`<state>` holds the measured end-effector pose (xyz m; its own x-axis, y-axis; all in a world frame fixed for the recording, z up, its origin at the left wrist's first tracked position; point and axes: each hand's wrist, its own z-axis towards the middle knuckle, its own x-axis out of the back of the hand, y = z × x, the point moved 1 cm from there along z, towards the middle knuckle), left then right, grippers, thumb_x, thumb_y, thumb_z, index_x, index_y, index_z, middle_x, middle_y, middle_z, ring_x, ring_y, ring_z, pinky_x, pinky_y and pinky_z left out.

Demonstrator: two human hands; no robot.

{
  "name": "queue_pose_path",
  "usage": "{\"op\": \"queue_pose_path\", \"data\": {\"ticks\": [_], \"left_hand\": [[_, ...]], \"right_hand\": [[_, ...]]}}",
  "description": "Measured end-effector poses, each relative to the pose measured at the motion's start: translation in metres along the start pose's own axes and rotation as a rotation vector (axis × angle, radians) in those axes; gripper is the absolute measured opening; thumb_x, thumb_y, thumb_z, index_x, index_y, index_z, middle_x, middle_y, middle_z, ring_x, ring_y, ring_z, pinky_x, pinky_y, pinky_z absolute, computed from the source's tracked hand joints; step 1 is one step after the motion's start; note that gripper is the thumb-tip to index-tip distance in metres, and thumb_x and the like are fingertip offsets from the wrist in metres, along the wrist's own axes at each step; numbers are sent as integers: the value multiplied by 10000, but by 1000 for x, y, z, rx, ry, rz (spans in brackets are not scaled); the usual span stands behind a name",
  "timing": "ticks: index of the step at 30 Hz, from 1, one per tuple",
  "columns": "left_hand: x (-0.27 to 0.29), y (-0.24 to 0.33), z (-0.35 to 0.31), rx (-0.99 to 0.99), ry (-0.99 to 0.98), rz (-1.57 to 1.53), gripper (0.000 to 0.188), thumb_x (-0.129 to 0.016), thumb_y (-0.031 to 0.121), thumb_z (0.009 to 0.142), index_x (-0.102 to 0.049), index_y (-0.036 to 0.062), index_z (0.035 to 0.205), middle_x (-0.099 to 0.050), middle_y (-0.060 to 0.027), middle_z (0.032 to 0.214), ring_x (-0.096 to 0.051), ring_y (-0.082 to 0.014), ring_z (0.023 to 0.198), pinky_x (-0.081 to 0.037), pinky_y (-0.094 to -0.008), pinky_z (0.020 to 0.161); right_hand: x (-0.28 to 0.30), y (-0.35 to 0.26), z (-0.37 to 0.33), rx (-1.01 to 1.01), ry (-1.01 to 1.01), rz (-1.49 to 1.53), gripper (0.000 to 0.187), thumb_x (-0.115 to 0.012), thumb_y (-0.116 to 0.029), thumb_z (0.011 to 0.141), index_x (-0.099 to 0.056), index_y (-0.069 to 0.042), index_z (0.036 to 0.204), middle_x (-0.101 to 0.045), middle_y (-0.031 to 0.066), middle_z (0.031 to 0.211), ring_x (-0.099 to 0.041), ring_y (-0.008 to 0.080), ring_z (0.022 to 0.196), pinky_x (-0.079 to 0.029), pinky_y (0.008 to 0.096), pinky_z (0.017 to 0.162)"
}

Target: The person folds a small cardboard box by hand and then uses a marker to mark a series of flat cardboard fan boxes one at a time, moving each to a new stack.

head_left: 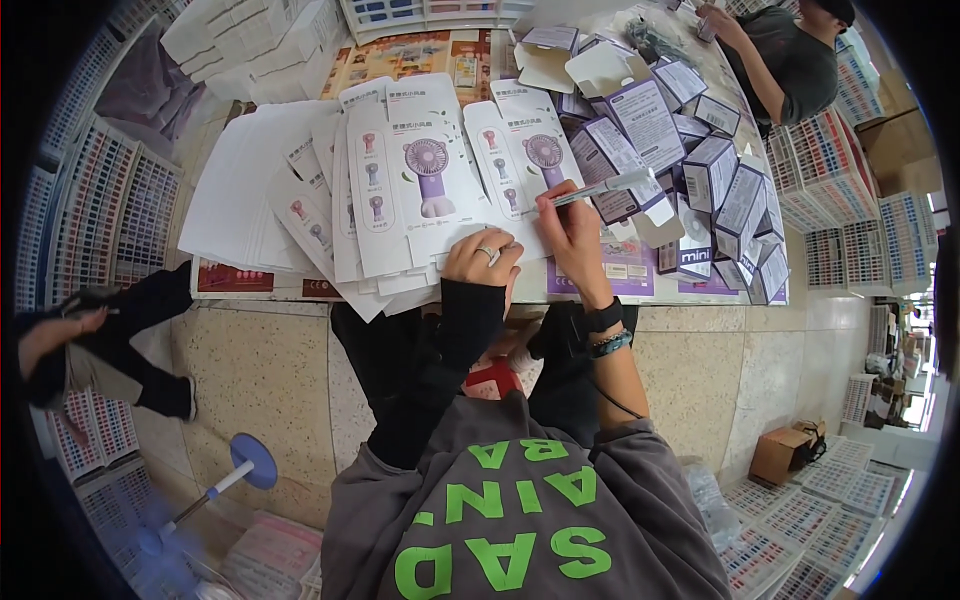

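Observation:
My right hand point(575, 235), with a black band and a bracelet at the wrist, grips a slim pale pen point(605, 186), tilted up to the right. It is over flattened white fan cartons point(520, 120) printed with a purple handheld fan. My left hand point(482, 256), wearing a ring and a black sleeve, has its fingers curled together on the cartons' near edge; its thumb is partly hidden. More flattened fan cartons point(372, 215) overlap to the left of my hands. What the pen tip touches is too small to tell.
Purple-and-white small boxes point(640, 130) are heaped on the table's right. White sheets point(240, 190) lie at left, and white cartons point(260, 45) are stacked beyond. A person point(790, 60) is at far right, another point(110, 340) at left. A blue round-ended stand point(253, 461) is on the floor.

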<state>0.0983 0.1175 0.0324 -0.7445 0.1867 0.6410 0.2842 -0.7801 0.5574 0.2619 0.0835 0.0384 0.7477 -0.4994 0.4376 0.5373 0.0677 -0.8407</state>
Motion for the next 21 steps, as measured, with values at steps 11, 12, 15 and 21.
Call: {"op": "queue_pose_path", "data": {"ticks": [11, 12, 15, 21], "left_hand": [[-3, -3, 1, -74, 72, 19, 240, -703, 24, 675, -674, 70, 908, -639, -54, 911, -586, -262, 921, -440, -386, 804], [-3, -3, 1, -98, 88, 32, 224, -702, 26, 680, -681, 71, 899, -645, -46, 890, -587, -255, 912, -440, -382, 797], [0, -2, 2, -199, 115, 110, 179, -673, 21, 684, -672, 48, 861, -646, -44, 871, -582, -236, 893, -430, -367, 788], [10, 8, 6, -405, 204, 180, 266, -717, -5, 620, -681, 55, 877, -648, -26, 861, -595, -214, 789, -437, -334, 705]], "right_hand": [[45, -18, -19, -12, 324, 772, 216, -510, -161, 959, -570, 13, 1072, -605, 82, 877, -552, 134, 806, -439, 274, 753], [50, -22, -26, -68, 283, 741, 249, -509, -158, 959, -563, 20, 1125, -621, 103, 917, -567, 151, 863, -442, 290, 809], [58, -25, -45, -128, 253, 725, 303, -513, -165, 957, -543, 20, 1195, -637, 131, 986, -589, 164, 906, -452, 290, 835], [72, -34, -65, -152, 325, 798, 302, -507, -167, 957, -544, 22, 1189, -649, 132, 976, -620, 180, 863, -473, 315, 836]]}}
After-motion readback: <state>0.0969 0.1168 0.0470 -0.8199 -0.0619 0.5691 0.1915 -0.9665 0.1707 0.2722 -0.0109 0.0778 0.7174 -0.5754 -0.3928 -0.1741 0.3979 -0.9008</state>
